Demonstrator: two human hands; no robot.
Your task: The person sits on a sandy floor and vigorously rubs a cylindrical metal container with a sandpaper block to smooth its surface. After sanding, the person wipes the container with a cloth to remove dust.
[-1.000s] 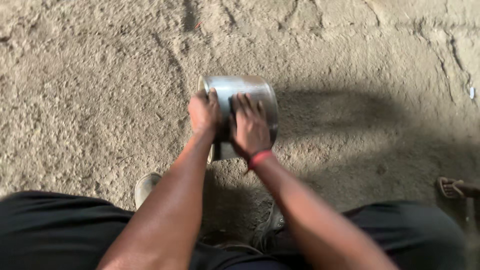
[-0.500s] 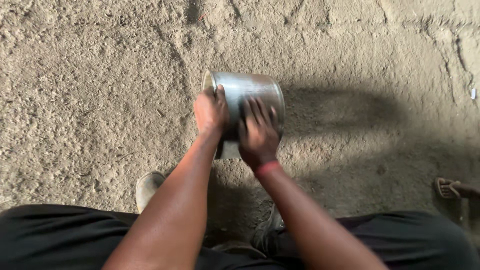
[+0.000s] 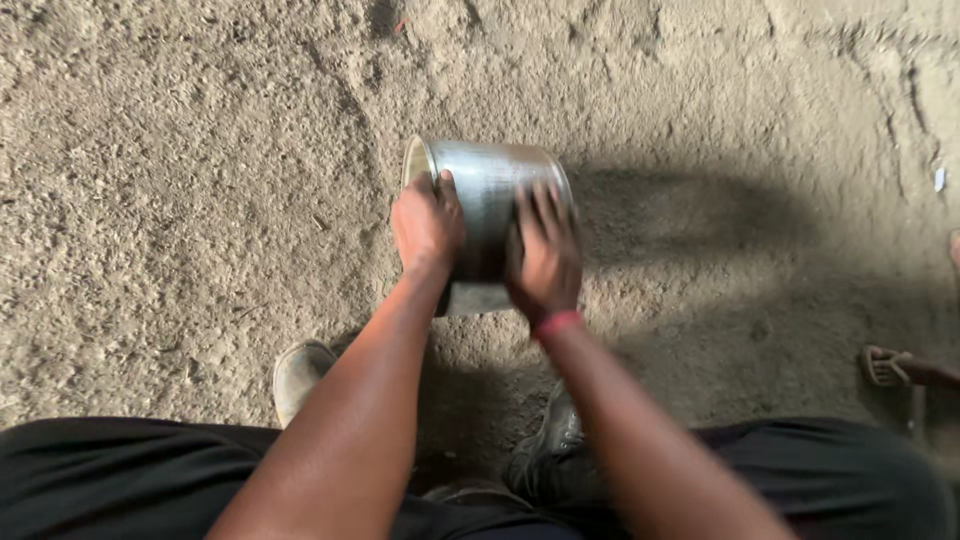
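— Where's the metal pot (image 3: 487, 190)?
— On its side above the sandy ground (image 3: 180, 200), mouth hidden. The left hand (image 3: 426, 226) grips its rim; the right hand (image 3: 545, 262), blurred, lies flat-fingered on its wall.
— Anything below the pot?
— A shoe (image 3: 300, 375), partly cut off.

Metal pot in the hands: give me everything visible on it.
The metal pot is a shiny, silvery cylinder that looks like steel or aluminium, tipped on its side above the sandy ground, rim toward the left. The left hand grips it near the rim; the right hand lies spread over its wall, blurred. Its inside is hidden. Its shadow falls to the right.
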